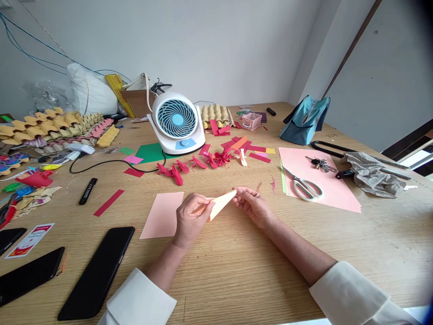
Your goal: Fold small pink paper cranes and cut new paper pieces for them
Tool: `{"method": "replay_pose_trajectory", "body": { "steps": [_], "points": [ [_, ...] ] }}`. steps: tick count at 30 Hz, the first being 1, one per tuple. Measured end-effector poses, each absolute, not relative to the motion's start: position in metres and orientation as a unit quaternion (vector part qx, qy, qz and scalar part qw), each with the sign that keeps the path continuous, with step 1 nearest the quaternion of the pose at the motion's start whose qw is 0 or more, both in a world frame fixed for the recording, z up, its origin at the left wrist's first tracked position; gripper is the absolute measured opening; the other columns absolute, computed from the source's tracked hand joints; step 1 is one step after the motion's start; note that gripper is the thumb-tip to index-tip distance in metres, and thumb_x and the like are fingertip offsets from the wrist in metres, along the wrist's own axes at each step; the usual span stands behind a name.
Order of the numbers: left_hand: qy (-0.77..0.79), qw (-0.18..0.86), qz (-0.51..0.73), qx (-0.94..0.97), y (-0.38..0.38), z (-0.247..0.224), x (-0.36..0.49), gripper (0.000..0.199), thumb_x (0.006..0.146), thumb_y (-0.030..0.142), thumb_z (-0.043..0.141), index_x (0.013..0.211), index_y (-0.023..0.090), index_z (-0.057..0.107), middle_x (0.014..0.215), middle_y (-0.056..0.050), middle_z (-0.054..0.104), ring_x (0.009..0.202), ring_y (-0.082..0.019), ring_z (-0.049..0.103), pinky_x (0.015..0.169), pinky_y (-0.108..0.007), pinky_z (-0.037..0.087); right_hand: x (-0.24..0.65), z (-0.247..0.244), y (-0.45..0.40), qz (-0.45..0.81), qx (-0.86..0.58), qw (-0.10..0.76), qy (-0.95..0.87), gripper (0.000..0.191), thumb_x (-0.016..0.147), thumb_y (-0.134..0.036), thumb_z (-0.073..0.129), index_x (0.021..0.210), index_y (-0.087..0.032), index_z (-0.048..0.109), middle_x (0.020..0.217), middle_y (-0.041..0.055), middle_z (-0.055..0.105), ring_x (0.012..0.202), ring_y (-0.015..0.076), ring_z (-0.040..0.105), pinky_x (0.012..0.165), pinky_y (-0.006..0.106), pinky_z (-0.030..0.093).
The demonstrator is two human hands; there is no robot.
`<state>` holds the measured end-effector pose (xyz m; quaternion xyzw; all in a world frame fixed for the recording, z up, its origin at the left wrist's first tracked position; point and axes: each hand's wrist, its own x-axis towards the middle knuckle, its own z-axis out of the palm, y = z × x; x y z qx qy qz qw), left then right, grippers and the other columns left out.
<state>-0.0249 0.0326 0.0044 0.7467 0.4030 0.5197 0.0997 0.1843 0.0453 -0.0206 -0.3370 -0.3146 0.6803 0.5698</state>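
Between my hands a folded piece of pale orange paper (pixel 222 205) is held up above the table, its narrow tip pointing right. My left hand (pixel 193 214) pinches its wider left end between thumb and fingers. At the tip, my right hand (pixel 252 205) closes thumb and fingertips on the paper. A flat pink sheet (pixel 160 216) lies on the table just left of and partly behind my left hand. Beyond my hands, several red paper flowers (pixel 199 162) lie in a row, with a cream paper flower (pixel 241 158) at the right end.
A white fan (pixel 177 122) stands behind the flowers. Grey-handled scissors (pixel 306 187) and keys (pixel 321 164) lie on pink sheets (pixel 341 196) at right, near a blue bag (pixel 306 122). A marker (pixel 88 191) and a large black phone (pixel 98 271) lie at left.
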Motion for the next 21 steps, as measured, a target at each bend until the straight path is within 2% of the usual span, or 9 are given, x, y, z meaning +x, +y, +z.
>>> {"method": "replay_pose_trajectory", "body": {
  "steps": [6, 12, 21],
  "points": [
    [0.413, 0.104, 0.522, 0.74, 0.0316, 0.0062, -0.0245, 0.011, 0.085, 0.02, 0.068, 0.078, 0.02, 0.06, 0.078, -0.001, 0.07, 0.075, -0.013, 0.066, 0.072, -0.026, 0.052, 0.1848, -0.021, 0.0457, 0.678, -0.347, 0.565, -0.316, 0.028, 0.069, -0.04, 0.084, 0.088, -0.019, 0.078, 0.072, 0.0016, 0.071, 0.064, 0.0099, 0.062, 0.064, 0.021, 0.051],
    [0.424, 0.131, 0.519, 0.731, 0.0318, 0.0058, -0.0246, 0.011, 0.085, 0.021, 0.067, 0.077, 0.02, 0.061, 0.08, -0.001, 0.071, 0.077, -0.014, 0.067, 0.073, -0.026, 0.052, 0.1847, -0.0229, 0.0458, 0.673, -0.344, 0.576, -0.311, 0.024, 0.072, -0.037, 0.083, 0.088, -0.019, 0.078, 0.071, 0.0011, 0.071, 0.066, 0.0099, 0.063, 0.064, 0.021, 0.051],
    [0.461, 0.153, 0.522, 0.701, 0.0342, 0.0033, -0.0243, 0.01, 0.083, 0.023, 0.069, 0.076, 0.02, 0.062, 0.08, 0.0, 0.07, 0.076, -0.013, 0.066, 0.073, -0.025, 0.052, 0.182, -0.0172, 0.0418, 0.651, -0.364, 0.583, -0.322, 0.024, 0.069, -0.039, 0.085, 0.079, -0.02, 0.075, 0.072, 0.0002, 0.069, 0.065, 0.01, 0.061, 0.063, 0.023, 0.048]
  ]
}}
